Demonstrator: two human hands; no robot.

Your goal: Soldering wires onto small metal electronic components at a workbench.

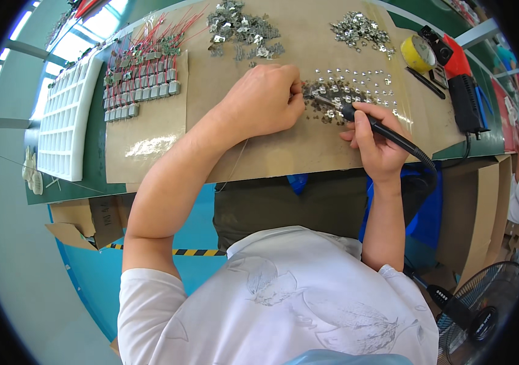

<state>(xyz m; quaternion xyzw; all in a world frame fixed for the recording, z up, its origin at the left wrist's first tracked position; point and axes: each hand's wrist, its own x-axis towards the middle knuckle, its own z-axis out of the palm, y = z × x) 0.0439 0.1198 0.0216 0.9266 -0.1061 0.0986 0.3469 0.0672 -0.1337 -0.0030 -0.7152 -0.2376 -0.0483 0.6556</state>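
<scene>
My right hand (pixel 381 140) is closed around the black handle of a soldering iron (pixel 393 135), whose metal tip points left into a patch of small metal pieces (pixel 348 91). Several of these pieces stand in rows on the brown board (pixel 332 152), shiny tops up. Left of the tip, my left hand (pixel 265 97) is closed in a pinch above the board; its fingertips are mostly hidden, so what it holds cannot be made out. A thin wire (pixel 235 161) trails from below that hand toward the board's front edge.
Small silver blocks with red wires (pixel 144 91) stand in rows at the left, beside a white compartment tray (pixel 68 121). Loose metal parts form two heaps (pixel 241 27) at the back. Yellow tape (pixel 417 53) and a black corded box (pixel 469 106) lie right. A fan (pixel 484 322) stands lower right.
</scene>
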